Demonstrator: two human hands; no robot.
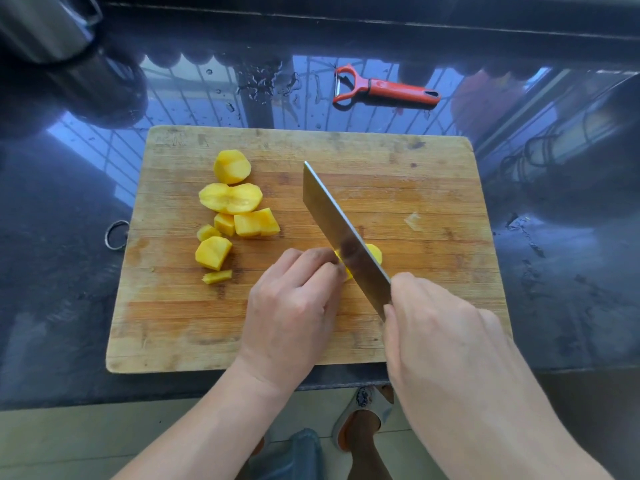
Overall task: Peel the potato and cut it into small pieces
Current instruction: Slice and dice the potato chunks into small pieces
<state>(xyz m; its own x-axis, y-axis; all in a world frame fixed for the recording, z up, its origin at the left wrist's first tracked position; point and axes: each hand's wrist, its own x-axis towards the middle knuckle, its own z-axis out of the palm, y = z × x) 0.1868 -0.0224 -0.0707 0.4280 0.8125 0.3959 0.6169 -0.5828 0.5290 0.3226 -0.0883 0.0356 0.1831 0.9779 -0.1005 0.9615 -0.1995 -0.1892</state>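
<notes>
Two hands work over the wooden cutting board (398, 174), landmark here. Right hand (440, 327) wraps the handle of a cleaver (343, 237) at the board's near right part; blade tilted, edge down into a yellow potato piece (375, 252) near the board's middle. Left hand (294, 303), fingers curled, presses that piece from its left side, fingertips (329, 261) against the blade's flat. Cut potato chunks (232, 213), peeled and yellow, lie clustered on the board's left half, apart from the hands. A red peeler (384, 87) lies beyond the board's far edge on the dark wet countertop (571, 271). A metal ring (117, 234) hangs off the board's left edge.
</notes>
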